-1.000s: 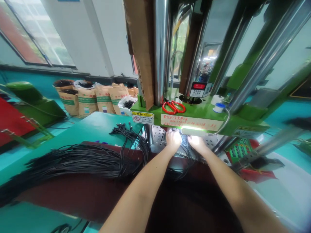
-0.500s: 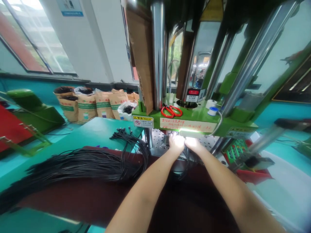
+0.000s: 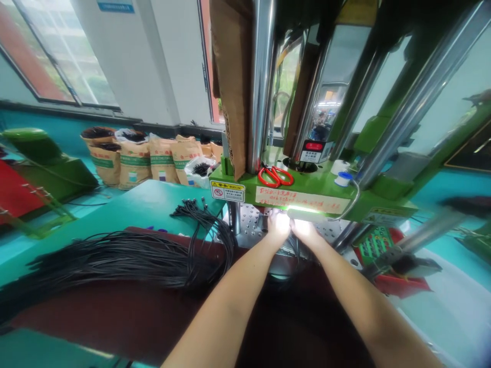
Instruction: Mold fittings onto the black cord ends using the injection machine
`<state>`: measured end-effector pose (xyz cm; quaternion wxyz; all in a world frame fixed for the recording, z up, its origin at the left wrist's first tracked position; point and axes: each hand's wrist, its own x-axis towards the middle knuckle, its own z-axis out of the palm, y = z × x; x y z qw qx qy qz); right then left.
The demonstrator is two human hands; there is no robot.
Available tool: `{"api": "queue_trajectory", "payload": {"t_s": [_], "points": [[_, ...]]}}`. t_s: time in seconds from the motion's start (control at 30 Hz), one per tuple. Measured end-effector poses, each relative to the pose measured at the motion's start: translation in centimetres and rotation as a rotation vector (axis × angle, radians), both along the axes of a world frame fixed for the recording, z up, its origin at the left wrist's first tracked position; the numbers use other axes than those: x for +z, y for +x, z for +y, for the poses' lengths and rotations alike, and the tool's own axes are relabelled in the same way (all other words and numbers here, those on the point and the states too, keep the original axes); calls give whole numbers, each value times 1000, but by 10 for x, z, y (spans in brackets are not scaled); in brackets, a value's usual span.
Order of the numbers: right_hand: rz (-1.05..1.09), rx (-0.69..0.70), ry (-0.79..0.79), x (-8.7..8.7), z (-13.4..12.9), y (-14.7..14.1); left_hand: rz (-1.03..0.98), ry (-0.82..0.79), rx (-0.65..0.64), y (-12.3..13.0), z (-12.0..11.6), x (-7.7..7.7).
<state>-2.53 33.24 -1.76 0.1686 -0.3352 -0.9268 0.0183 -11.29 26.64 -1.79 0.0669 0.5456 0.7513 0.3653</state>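
Note:
Both arms reach forward under the green press (image 3: 238, 191). My left hand (image 3: 279, 225) is beneath the lit lamp (image 3: 310, 213), over the perforated metal plate (image 3: 249, 222). Close beside it on the right is my right hand (image 3: 304, 231). Glare washes out both hands, so their fingers and anything between them cannot be made out. Thin black cables (image 3: 294, 248) hang below the hands toward me. A large bundle of black cables (image 3: 126, 258) lies to the left on the brown board (image 3: 115, 312), its ends bent up near the press.
Red-handled scissors (image 3: 275, 177) and a blue-and-white spool (image 3: 343, 179) rest on the press's green ledge. Steel columns (image 3: 263, 87) rise above it. A green button panel (image 3: 376, 245) stands at right. Paper sacks (image 3: 134, 163) line the wall behind the teal table (image 3: 149, 204).
The view has shifted slightly, so the press and columns appear a little further right. Both hands stay in nearly the same place under the lamp.

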Motion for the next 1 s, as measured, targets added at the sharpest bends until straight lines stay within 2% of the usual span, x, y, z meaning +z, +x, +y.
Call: {"api": "queue_trajectory", "payload": {"t_s": [0.27, 0.5, 0.67, 0.77, 1.0], "points": [[41, 34, -58, 3, 20, 17, 74, -26, -62, -15, -3, 8], [-21, 133, -172, -5, 17, 37, 221, -42, -295, -31, -13, 1], [-51, 182, -228, -4, 22, 35, 390, -25, -281, -33, -12, -12], [-66, 196, -243, -4, 25, 34, 411, -35, -265, -34, -9, -16], [-76, 160, -209, -4, 25, 30, 381, -112, -273, -35, -4, -11]]}}
